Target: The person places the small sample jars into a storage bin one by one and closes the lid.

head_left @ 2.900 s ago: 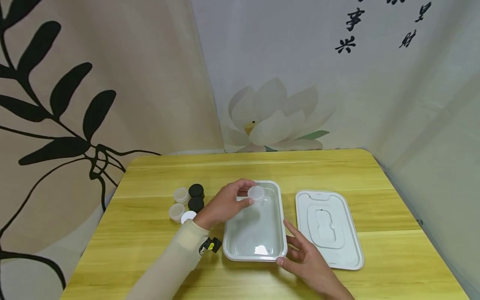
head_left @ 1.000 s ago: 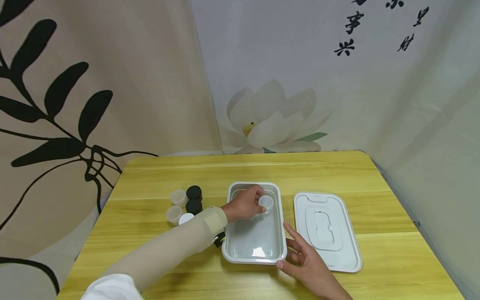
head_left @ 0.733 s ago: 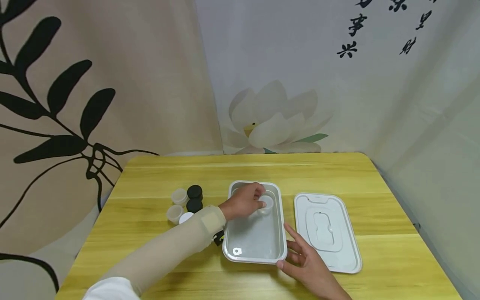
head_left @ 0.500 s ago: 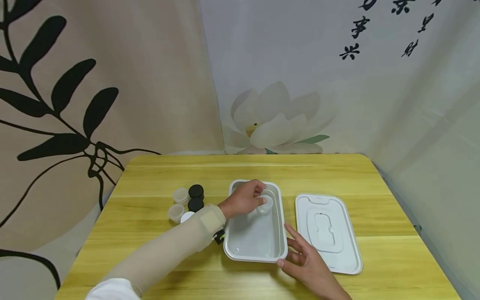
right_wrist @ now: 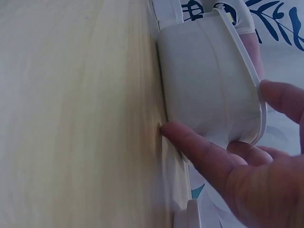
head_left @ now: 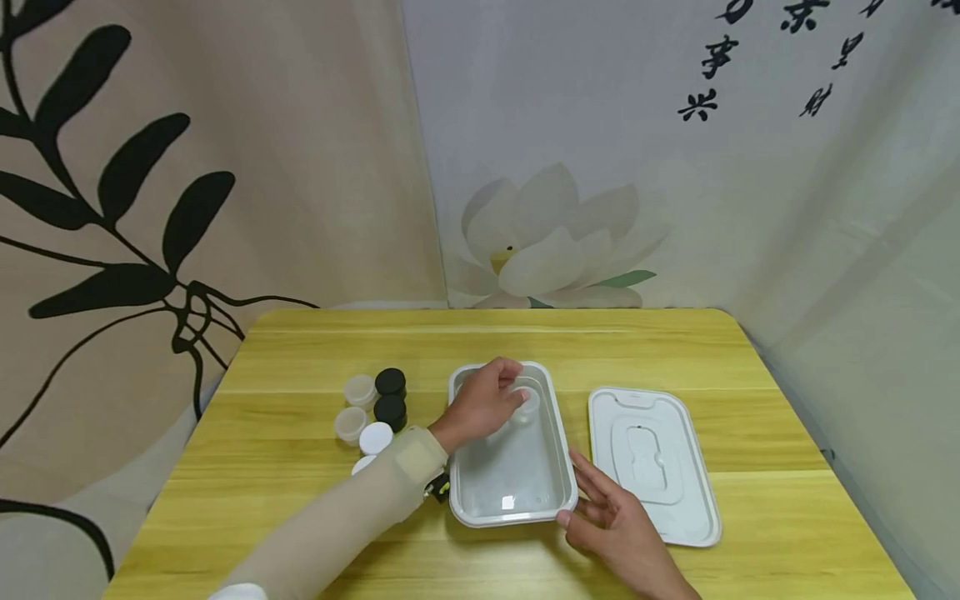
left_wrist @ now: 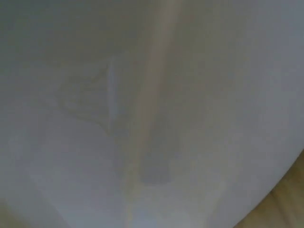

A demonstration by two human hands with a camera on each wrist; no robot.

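Note:
My left hand (head_left: 483,400) reaches into a white rectangular plastic box (head_left: 512,518) and pinches a small clear round jar (head_left: 528,407) near its far end, thumb over the jar's rim. Behind the palm, the other fingers are partly hidden. In the left wrist view only a blurred pale wall fills the picture. At the box's near right corner, my right hand (head_left: 618,525) rests with mostly straight fingers along the outer side. The right wrist view has the thumb (right_wrist: 282,97) against the rim and a straight finger low on the wall.
Left of the box stand several small jars, with black lids (head_left: 391,410), white lids (head_left: 375,437) and clear lids (head_left: 351,423). The box's white lid (head_left: 654,467) lies flat on the wooden table (head_left: 315,333) at the right. A printed curtain (head_left: 300,150) hangs behind.
Over three seconds my left hand has lowered the clear jar into the box. Lately the jar has shifted slightly left, and the box's far end has swung left. The right hand stays at the corner.

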